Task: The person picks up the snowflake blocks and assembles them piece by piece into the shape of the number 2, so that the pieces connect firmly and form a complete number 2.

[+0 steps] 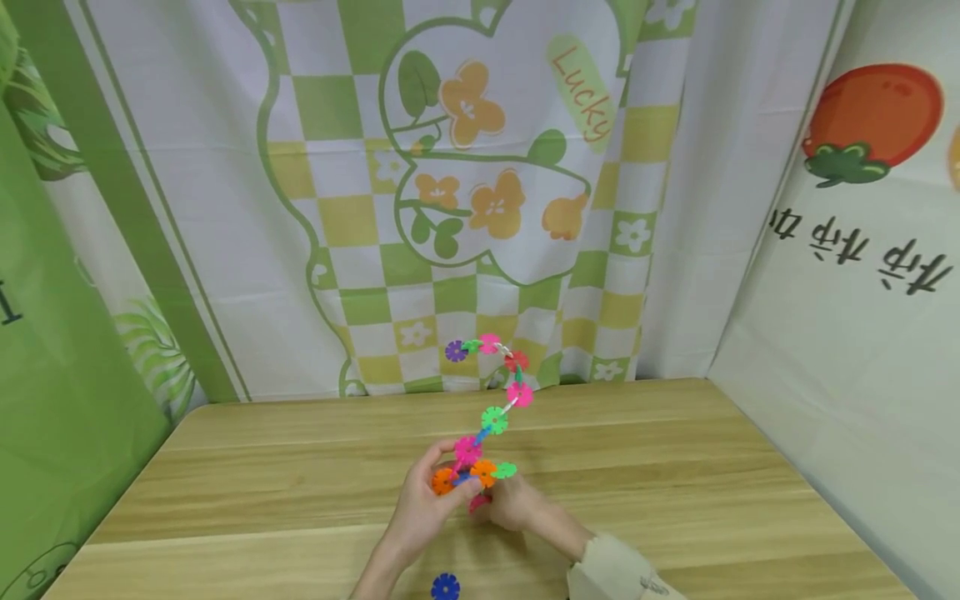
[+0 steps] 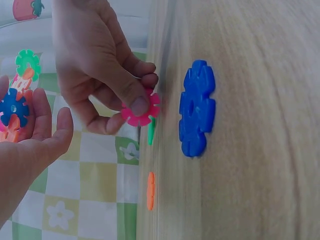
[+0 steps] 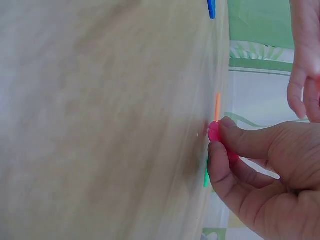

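Observation:
A long curved chain of notched plastic snowflake discs (image 1: 494,420) in several colours rises from my left hand (image 1: 420,507), its purple end disc (image 1: 455,351) at the top. The left hand holds its lower part, thumb in front, near an orange disc (image 1: 442,482) and a blue disc (image 2: 12,107). To the right and close to the tabletop is my right hand (image 1: 516,503). It pinches a single pink snowflake disc (image 2: 146,119) between thumb and fingertips, apart from the chain. In the right wrist view the pink disc (image 3: 214,132) is seen nearly edge-on.
A loose blue disc (image 1: 446,588) lies on the wooden table (image 1: 262,492) near its front edge. A green disc (image 2: 151,131) and an orange disc (image 2: 151,191) lie flat farther off. Printed curtains (image 1: 480,208) hang behind the table and at both sides.

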Motion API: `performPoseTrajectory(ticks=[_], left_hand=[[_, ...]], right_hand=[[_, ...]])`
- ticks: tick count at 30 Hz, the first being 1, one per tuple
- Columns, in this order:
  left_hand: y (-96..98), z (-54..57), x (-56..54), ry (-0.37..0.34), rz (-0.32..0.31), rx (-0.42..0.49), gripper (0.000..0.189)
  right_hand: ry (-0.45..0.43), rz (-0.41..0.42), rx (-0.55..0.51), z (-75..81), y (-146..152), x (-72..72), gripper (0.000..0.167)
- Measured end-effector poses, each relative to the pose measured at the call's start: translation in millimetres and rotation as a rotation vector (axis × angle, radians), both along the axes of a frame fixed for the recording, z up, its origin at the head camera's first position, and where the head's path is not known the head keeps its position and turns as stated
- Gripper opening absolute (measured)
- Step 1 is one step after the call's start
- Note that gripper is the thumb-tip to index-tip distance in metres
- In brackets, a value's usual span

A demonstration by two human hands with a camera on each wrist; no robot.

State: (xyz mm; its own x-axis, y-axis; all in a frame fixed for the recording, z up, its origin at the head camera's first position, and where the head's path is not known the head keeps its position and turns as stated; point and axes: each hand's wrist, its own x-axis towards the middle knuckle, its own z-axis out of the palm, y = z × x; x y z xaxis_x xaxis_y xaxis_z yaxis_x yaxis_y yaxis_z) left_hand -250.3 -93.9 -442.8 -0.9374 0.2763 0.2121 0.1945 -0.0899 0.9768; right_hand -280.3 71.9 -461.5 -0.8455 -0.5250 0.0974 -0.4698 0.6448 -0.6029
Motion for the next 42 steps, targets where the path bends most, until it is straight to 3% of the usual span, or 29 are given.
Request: performPoseTrajectory(ticks=[6, 9, 17, 28, 35, 42], left_hand=[[0.4, -0.3, -0.2, -0.008, 0.0, 0.013, 0.048], [0.4, -0.1, -0.2, -0.007, -0.001, 0.017, 0.048], [0.6, -0.4, -1.6, -0.016, -0.017, 0.023, 0.046], [0.6, -2.4, -2.3, -0.021, -0.037, 0.056, 0.047], [-1.3, -2.2, -2.6, -0.026, -0.021, 0.052, 0.048], [-3.0, -3.1, -2.7, -0.037, 0.006, 0.053, 0.048]], right_hand=[[0.111, 0.056, -0.189, 2.8, 10, -3.3, 0.031], [0.154, 0.05, -0.216, 7.2, 16, -4.6, 0.037], [0.047, -0.027, -0.331, 13.2, 33, 4.0, 0.024], [0.087, -0.097, -0.445, 18.0, 52, 11.0, 0.019], [0.12, -0.129, -0.423, 24.1, 60, 10.0, 0.012], [0.151, -0.15, -0.513, 30.3, 64, 8.2, 0.009]])
